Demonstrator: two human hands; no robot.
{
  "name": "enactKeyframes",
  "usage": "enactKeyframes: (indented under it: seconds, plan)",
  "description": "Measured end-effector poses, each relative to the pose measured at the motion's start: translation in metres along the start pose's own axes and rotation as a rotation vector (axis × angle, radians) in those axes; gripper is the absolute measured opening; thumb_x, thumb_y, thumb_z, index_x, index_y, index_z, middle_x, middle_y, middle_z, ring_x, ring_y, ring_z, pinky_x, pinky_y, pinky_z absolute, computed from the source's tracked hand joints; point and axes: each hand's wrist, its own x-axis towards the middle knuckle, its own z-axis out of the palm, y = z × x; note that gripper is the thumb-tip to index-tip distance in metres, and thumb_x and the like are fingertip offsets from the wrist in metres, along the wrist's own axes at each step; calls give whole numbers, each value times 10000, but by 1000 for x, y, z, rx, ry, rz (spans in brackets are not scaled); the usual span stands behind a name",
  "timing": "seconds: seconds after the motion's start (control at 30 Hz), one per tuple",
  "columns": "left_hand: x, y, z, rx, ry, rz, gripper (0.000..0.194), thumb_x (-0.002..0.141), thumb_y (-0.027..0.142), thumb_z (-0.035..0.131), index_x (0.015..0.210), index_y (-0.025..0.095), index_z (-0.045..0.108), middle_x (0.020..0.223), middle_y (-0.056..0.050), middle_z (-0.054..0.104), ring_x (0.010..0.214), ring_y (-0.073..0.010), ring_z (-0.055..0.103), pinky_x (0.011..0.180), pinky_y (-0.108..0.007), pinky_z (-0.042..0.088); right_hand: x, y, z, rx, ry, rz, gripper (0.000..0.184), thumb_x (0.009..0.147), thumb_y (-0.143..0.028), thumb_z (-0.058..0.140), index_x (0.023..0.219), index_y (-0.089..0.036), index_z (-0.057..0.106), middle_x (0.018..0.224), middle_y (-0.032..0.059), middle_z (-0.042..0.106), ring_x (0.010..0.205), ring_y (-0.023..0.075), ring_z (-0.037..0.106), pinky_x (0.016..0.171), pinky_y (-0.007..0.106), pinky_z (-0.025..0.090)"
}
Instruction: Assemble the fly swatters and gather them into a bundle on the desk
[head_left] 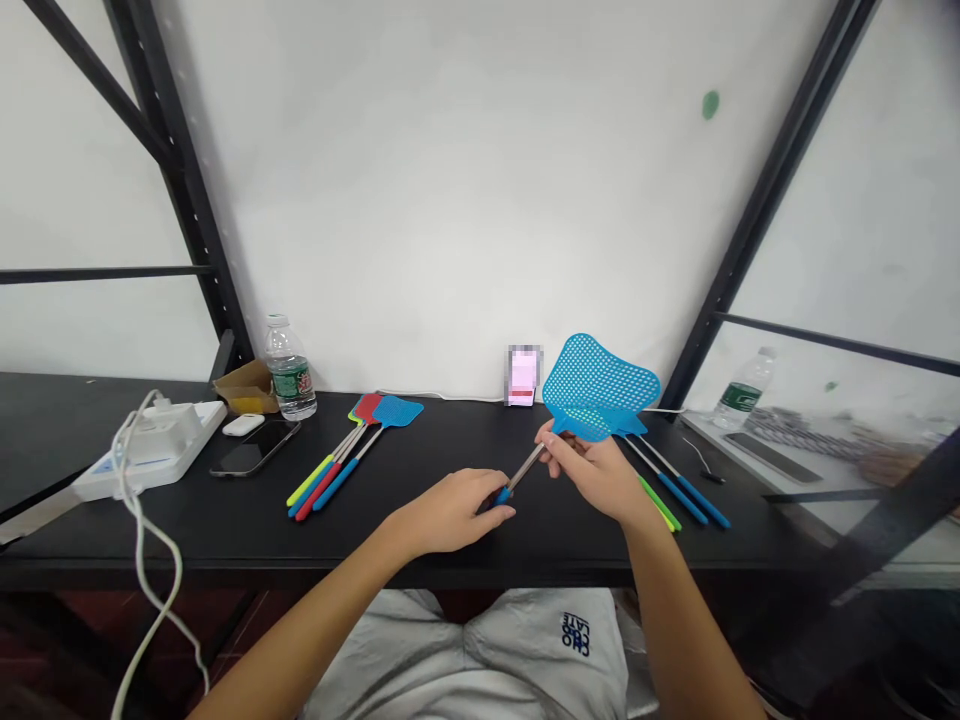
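Both of my hands hold one blue fly swatter (592,385), tilted above the black table. My left hand (454,510) is closed round its blue handle, near the lower end of the metal rod. With the fingers of my right hand (589,465) I pinch the rod just below the perforated head. To the left lies a fanned group of fly swatters (397,411) with blue, red and yellow-green heads and handles. Several more fly swatters (686,497) with blue and green handles lie to the right, their heads partly hidden behind the held one and my right hand.
A lit phone (523,376) leans on the white wall. At left are a water bottle (289,370), a cardboard box (247,388), a white case (243,425), a dark phone (256,448) and a power strip (161,450) with cables. Another bottle (745,390) stands at right beyond a black post.
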Motion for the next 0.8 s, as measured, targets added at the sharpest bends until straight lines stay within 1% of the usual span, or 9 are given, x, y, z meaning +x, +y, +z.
enactKeyframes:
  seconds: [0.13,0.2,0.3,0.37,0.47,0.57,0.7,0.8]
  plan:
    - [3,-4,5,-2,22,18,249,968,356,441,859,183,583,784,-29,618,697,-150,563,650,-259,390,-1,0,5,2,-13,-8,259,932,-454,523,925,-204,590,778,17,605,625,132,584,622,279,484]
    - [3,-5,6,-4,42,19,245,969,338,435,822,183,554,770,-26,611,694,-147,562,650,-258,386,-1,2,10,-29,-60,19,285,935,-472,509,891,-203,594,777,14,604,635,129,584,617,268,478]
    - [2,-3,4,-13,66,15,230,975,319,408,839,186,538,789,-30,609,704,-150,560,664,-264,393,0,5,16,-89,-176,67,331,936,-501,494,838,-202,600,738,4,602,628,127,578,607,256,462]
    - [2,-2,3,-25,81,14,217,981,311,383,893,189,539,827,-35,611,721,-152,557,675,-270,397,2,6,18,-83,-206,70,342,939,-509,485,839,-203,601,711,-3,595,619,127,573,598,251,453]
    - [1,1,1,-50,101,2,224,997,312,335,948,197,521,831,-23,593,712,-145,533,672,-269,389,3,4,16,-53,-178,46,361,954,-504,453,836,-198,602,699,1,589,611,127,565,588,248,445]
    - [1,4,0,-71,114,-16,258,1006,344,309,939,203,514,769,3,552,653,-130,483,643,-262,368,3,2,13,-22,-163,16,403,966,-501,420,803,-187,613,699,18,603,587,126,555,568,250,438]
    - [1,7,-1,-94,105,-68,339,999,441,323,853,200,512,640,41,452,560,-111,401,574,-249,318,3,2,11,117,-158,20,420,964,-500,423,801,-174,632,669,29,612,547,129,548,513,251,418]
    - [0,8,-4,-105,109,-76,380,997,474,315,803,197,489,629,45,439,559,-105,399,565,-246,306,3,3,9,167,-116,14,407,958,-491,440,808,-171,641,656,27,605,541,129,544,499,249,409]
